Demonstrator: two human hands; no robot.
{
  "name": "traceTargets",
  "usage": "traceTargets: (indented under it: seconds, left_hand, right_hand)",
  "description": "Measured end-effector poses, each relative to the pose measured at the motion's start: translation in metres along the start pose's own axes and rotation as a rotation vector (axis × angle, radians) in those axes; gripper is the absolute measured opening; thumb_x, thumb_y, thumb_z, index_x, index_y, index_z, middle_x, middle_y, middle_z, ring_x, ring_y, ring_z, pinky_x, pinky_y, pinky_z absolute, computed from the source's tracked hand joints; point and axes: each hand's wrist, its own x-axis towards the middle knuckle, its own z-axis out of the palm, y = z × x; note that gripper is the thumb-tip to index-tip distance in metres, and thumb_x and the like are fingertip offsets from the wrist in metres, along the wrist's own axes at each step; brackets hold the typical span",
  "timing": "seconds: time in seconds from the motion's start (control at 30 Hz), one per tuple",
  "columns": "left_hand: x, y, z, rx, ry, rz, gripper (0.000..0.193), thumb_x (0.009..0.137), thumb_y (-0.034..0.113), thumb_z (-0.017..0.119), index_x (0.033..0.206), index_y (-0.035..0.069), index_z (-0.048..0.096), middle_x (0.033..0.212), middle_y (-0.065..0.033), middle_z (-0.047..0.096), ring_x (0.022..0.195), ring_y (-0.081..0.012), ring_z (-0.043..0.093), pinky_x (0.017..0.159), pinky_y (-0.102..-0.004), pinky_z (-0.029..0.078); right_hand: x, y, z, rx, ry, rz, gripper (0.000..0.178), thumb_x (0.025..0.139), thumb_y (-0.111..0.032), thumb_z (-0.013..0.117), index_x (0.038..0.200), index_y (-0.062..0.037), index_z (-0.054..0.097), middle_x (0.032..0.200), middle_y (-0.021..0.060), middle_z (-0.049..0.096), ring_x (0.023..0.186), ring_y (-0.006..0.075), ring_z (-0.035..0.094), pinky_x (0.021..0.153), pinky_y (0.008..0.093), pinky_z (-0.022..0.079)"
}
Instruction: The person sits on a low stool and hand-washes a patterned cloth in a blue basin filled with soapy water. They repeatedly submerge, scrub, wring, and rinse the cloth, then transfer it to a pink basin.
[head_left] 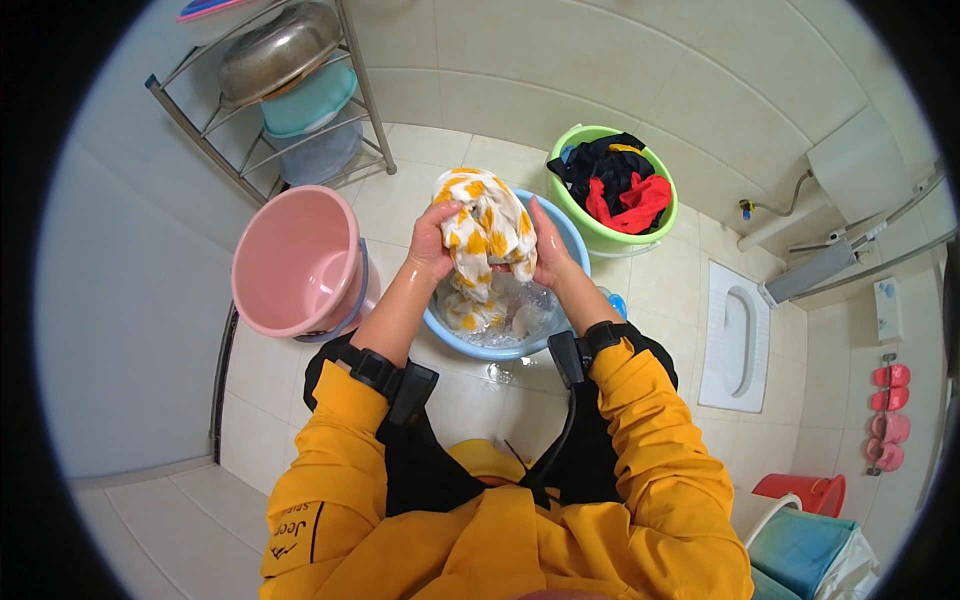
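Observation:
A wet white cloth with yellow-orange patches (pixel 487 222) is bunched up between my two hands, above a light-blue basin (pixel 584 245). My left hand (pixel 432 240) grips the cloth's left side, its fingers partly hidden in the folds. On the other side, my right hand (pixel 549 243) presses against the cloth with the thumb pointing up, and its fingers reach underneath. The lower part of the cloth hangs down into the water (pixel 535 305) in the basin, which looks stirred and bubbly.
A pink bucket (pixel 295 260) stands to the left. Behind the basin on the right is a green bucket (pixel 664 222) of dark and red clothes (pixel 628 200). A metal rack (pixel 370 85) holds several basins. Farther right are a squat toilet (pixel 738 335) and pink slippers (pixel 889 428).

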Motion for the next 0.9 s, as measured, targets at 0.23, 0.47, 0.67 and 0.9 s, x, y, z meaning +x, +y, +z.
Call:
traceTargets:
  seconds: [0.23, 0.47, 0.67, 0.9]
  left_hand:
    - [0.006, 0.003, 0.004, -0.131, 0.038, 0.108, 0.037, 0.074, 0.018, 0.054, 0.107, 0.003, 0.046, 0.098, -0.0095, 0.053, 0.093, -0.0216, 0.051, 0.081, -0.0410, 0.044]
    - [0.002, -0.001, 0.015, -0.185, 0.067, 0.067, 0.040, 0.073, 0.018, 0.053, 0.109, 0.003, 0.045, 0.100, -0.0114, 0.052, 0.094, -0.0221, 0.050, 0.086, -0.0431, 0.041]
    - [0.005, -0.003, 0.012, -0.090, 0.124, -0.005, 0.036, 0.071, 0.016, 0.053, 0.103, 0.001, 0.048, 0.091, -0.0099, 0.054, 0.077, -0.0197, 0.053, 0.085, -0.0424, 0.044]
    - [0.005, -0.008, 0.004, 0.045, -0.040, -0.147, 0.040, 0.075, 0.019, 0.053, 0.110, 0.001, 0.046, 0.106, -0.0120, 0.052, 0.096, -0.0239, 0.052, 0.083, -0.0365, 0.046]
  right_hand:
    - [-0.003, -0.001, 0.016, 0.014, 0.241, -0.417, 0.052, 0.079, -0.050, 0.047, 0.113, -0.0111, 0.039, 0.114, 0.0081, 0.046, 0.102, 0.0248, 0.049, 0.081, 0.0426, 0.044]
    - [-0.012, -0.007, 0.022, 0.294, 0.438, -0.557, 0.059, 0.075, -0.053, 0.049, 0.114, -0.0101, 0.036, 0.116, 0.0122, 0.042, 0.103, 0.0310, 0.047, 0.081, 0.0462, 0.043]
    - [-0.019, -0.018, 0.023, 0.204, 0.317, -0.513, 0.060, 0.073, -0.045, 0.055, 0.117, -0.0101, 0.035, 0.115, 0.0118, 0.039, 0.098, 0.0298, 0.048, 0.077, 0.0420, 0.047]
    - [-0.018, -0.012, 0.025, -0.282, 0.510, -0.351, 0.051, 0.066, -0.033, 0.068, 0.104, -0.0127, 0.042, 0.093, 0.0025, 0.051, 0.083, 0.0146, 0.048, 0.058, 0.0278, 0.033]
